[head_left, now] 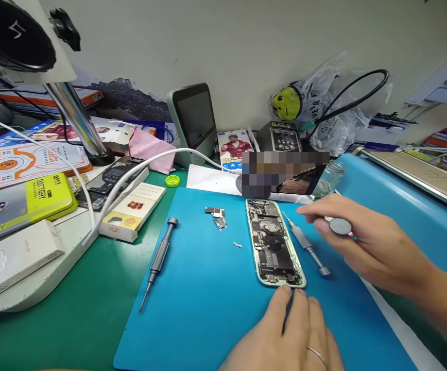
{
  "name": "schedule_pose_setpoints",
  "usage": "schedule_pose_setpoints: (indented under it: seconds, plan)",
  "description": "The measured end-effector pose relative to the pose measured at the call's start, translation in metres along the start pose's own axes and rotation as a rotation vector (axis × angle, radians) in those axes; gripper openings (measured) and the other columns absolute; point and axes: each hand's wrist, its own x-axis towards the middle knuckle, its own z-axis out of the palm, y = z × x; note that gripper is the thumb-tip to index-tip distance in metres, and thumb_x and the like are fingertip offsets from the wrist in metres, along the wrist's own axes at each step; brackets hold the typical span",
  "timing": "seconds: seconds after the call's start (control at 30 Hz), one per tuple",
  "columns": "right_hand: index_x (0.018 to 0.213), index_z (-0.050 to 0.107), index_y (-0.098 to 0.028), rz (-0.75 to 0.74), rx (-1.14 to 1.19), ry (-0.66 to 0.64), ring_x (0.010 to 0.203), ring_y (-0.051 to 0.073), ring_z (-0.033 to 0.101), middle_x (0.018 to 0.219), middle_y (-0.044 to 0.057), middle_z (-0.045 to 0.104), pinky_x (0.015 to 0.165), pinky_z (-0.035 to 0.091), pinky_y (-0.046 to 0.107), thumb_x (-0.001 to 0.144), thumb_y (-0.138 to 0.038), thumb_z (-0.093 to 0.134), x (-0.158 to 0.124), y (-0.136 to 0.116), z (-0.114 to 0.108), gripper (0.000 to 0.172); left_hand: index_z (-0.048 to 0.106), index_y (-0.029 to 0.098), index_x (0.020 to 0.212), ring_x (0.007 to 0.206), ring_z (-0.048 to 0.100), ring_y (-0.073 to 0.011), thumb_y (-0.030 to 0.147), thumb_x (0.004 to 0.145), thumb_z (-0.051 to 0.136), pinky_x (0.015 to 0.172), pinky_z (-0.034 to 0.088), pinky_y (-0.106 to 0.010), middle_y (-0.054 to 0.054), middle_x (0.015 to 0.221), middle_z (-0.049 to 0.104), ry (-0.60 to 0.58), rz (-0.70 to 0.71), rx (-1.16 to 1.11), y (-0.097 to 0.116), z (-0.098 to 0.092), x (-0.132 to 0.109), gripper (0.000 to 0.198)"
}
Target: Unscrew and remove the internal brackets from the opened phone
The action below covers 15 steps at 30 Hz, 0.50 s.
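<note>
An opened phone [273, 245] lies on the blue mat [196, 309], its circuit boards and black battery exposed. My left hand [289, 335] rests at the phone's lower edge, fingers stretched out and fingertips against the frame; a dark sliver between two fingers is unclear. Right of the phone, my right hand [366, 237] is closed around a tool with a round silver cap [340, 227], apparently a screwdriver; its tip is hidden. Beneath that hand lies a grey screwdriver [306, 245]. Another grey screwdriver [159, 257] lies at the mat's left. Small metal shield plates [218, 216] and a tiny bracket [238, 245] sit between.
At the left stand a white box [18, 263], a yellow battery box [46, 198] and a lamp stand [79, 123]. A white cable [119, 185] arches over them. Behind the mat are a screen device [192, 123], a glass jar [329, 178] and a plastic bag [335, 103].
</note>
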Motion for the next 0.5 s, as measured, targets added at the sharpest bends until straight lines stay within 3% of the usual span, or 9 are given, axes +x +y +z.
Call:
schedule_pose_setpoints:
  seconds: [0.1, 0.17, 0.3, 0.5]
  plan:
    - [0.125, 0.072, -0.028, 0.059, 0.026, 0.08, 0.075, 0.019, 0.076, 0.093, 0.003, 0.08, 0.066, 0.059, 0.031, 0.113, -0.029, 0.056, -0.007, 0.014, 0.006, 0.021, 0.082, 0.023, 0.117, 0.12, 0.074, -0.0167, 0.026, 0.115, 0.045, 0.104, 0.055, -0.034, 0.004, 0.125, 0.083, -0.071, 0.016, 0.019, 0.0, -0.006, 0.002, 0.037]
    - [0.13, 0.071, -0.027, 0.089, 0.042, 0.122, 0.064, 0.016, 0.071, 0.087, 0.001, 0.077, 0.06, 0.056, 0.029, 0.114, -0.035, 0.055, -0.01, 0.018, 0.013, 0.024, 0.081, 0.023, 0.112, 0.122, 0.074, -0.0177, 0.026, 0.115, 0.048, 0.104, 0.057, -0.037, 0.004, 0.125, 0.084, -0.066, -0.016, 0.049, 0.003, -0.007, 0.003, 0.033]
    - [0.127, 0.072, -0.027, 0.095, 0.08, 0.119, 0.05, 0.016, 0.062, 0.071, -0.003, 0.068, 0.049, 0.05, 0.03, 0.115, -0.056, 0.045, -0.014, 0.017, 0.025, 0.042, 0.08, 0.019, 0.106, 0.122, 0.075, -0.0211, 0.031, 0.111, 0.063, 0.108, 0.058, -0.039, -0.002, 0.121, 0.084, -0.075, -0.019, 0.044, 0.01, -0.001, 0.003, 0.022]
    - [0.111, 0.065, -0.028, 0.179, 0.059, 0.183, 0.046, 0.014, 0.06, 0.06, -0.008, 0.062, 0.051, 0.047, 0.027, 0.109, -0.029, 0.065, -0.013, 0.0, 0.027, 0.002, 0.079, 0.02, 0.11, 0.122, 0.077, -0.021, 0.034, 0.11, 0.064, 0.112, 0.058, -0.038, -0.002, 0.121, 0.084, -0.102, -0.036, 0.033, 0.014, 0.001, 0.002, 0.02]
